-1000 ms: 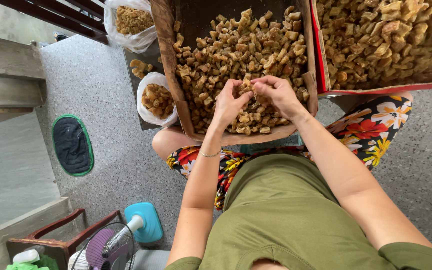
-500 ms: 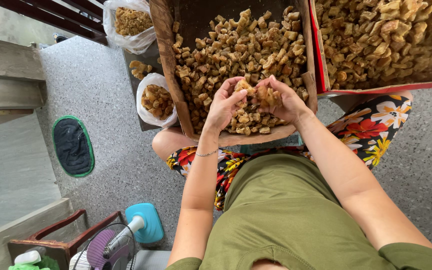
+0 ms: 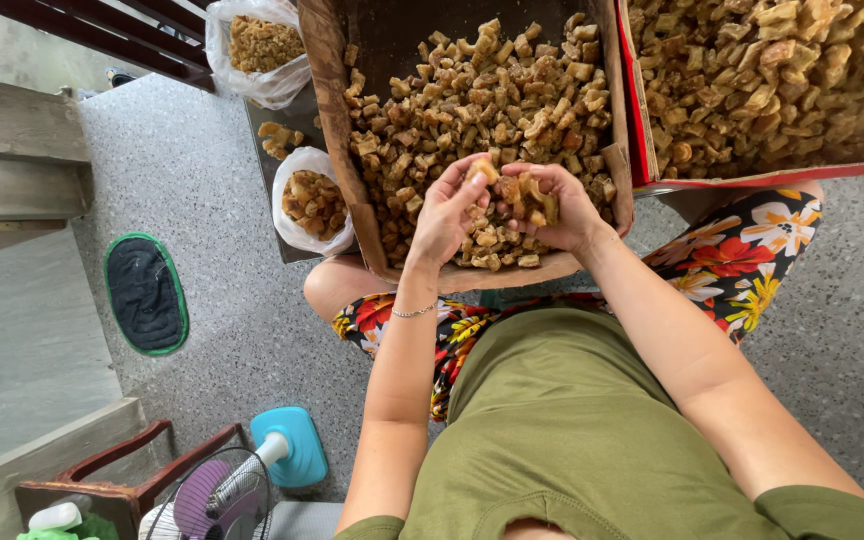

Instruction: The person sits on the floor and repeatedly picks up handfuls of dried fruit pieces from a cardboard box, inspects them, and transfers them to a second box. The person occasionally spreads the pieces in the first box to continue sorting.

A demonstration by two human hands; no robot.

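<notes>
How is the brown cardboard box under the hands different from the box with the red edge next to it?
The plain brown cardboard box is partly filled, its dark bottom bare at the far end; the red-edged cardboard box is heaped full. The left hand and right hand hold pieces over the brown box; none reach the red-edged one. Both hold golden-brown crunchy chunks.

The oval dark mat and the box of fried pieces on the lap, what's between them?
In the head view, bare speckled floor, then a white bag of fried pieces, lie between the mat and the box.
</notes>
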